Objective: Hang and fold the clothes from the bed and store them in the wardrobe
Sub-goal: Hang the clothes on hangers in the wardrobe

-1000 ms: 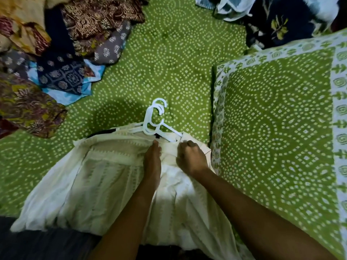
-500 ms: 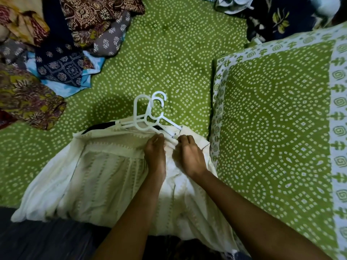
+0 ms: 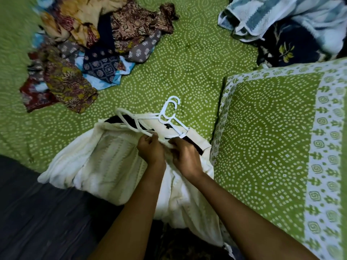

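Note:
A cream white garment (image 3: 105,162) lies spread at the bed's near edge, its top end towards the middle of the bed. White plastic hangers (image 3: 167,117) rest on that top end, hooks pointing away from me, over a dark strip of cloth. My left hand (image 3: 150,151) pinches a hanger arm together with the garment's upper edge. Right beside it, my right hand (image 3: 185,156) grips the same edge with curled fingers. Both forearms reach in from below.
A heap of patterned clothes (image 3: 78,59) in brown, navy and light blue lies at the back left on the green bedsheet (image 3: 187,68). A green patterned pillow (image 3: 272,137) is at the right. Blue-white towels and a dark floral cloth (image 3: 285,29) lie at the back right. Dark floor (image 3: 37,212) shows at lower left.
One hanger has slid left, its arm now sticking out over the garment's top edge. Both hands have shifted slightly and now work at the hanger arm and fabric edge.

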Demonstrator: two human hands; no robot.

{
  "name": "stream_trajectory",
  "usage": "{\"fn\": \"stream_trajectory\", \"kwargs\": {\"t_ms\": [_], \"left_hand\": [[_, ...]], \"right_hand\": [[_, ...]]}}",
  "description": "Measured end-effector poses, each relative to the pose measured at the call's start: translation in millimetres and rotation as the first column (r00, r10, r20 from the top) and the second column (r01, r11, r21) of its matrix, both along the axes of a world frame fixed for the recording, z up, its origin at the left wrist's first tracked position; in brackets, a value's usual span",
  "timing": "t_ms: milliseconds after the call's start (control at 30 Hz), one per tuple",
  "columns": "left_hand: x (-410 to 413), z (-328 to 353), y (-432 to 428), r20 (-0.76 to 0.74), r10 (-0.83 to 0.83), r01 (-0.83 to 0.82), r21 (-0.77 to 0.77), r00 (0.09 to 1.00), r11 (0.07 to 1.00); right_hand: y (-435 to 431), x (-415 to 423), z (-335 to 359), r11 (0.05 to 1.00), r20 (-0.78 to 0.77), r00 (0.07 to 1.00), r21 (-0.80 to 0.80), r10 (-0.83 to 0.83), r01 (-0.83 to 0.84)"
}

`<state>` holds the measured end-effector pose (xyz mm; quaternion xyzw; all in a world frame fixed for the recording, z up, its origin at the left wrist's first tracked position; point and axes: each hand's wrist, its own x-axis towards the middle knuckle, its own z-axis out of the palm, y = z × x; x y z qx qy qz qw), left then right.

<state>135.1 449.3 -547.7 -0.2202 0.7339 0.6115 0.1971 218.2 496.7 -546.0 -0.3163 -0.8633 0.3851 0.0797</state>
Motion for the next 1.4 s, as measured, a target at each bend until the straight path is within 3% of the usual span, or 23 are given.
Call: {"fn": "stream_trajectory", "kwargs": {"t_ms": [167, 267, 467, 567, 700, 933, 1200, 1400], "left_hand": [[16, 35, -25, -0.057, 0.103, -0.109, -0.115, 0.993, 0.987], [30, 69, -43, -0.137, 0.133, -0.156, -0.172, 0.982, 0.973], [71, 139, -92, -0.249, 0.284, -0.34, -0.223, 0.926, 0.914], [98, 177, -125, -0.266, 0.373, -0.437, -0.246, 0.889, 0.865], [142, 238, -169, -0.371, 0.453, -0.564, -0.287, 0.811, 0.774], [202, 340, -245, -0.576, 0.449, -0.7, -0.339, 0.683, 0.628], [268, 425, -337, -0.756, 0.263, -0.764, -0.441, 0.599, 0.471], [323, 470, -401, -0.877, 0.146, -0.83, -0.362, 0.457, 0.424]], "right_hand": [[-12, 7, 20, 0.984, -0.016, 0.987, -0.074, 0.161, -0.162], [-19, 18, 44, 0.947, -0.133, 0.951, -0.124, 0.28, -0.296], [-44, 39, 106, 0.765, -0.243, 0.854, -0.378, 0.461, -0.521], [-64, 43, 138, 0.728, -0.257, 0.824, -0.387, 0.504, -0.566], [-104, 46, 192, 0.674, -0.301, 0.702, -0.208, 0.646, -0.709], [-184, 65, 292, 0.448, -0.337, 0.383, 0.144, 0.86, -0.882], [-250, 61, 388, 0.336, -0.314, 0.171, 0.604, 0.934, -0.723], [-305, 95, 446, 0.389, -0.417, 0.08, 0.74, 0.906, -0.548]]}}
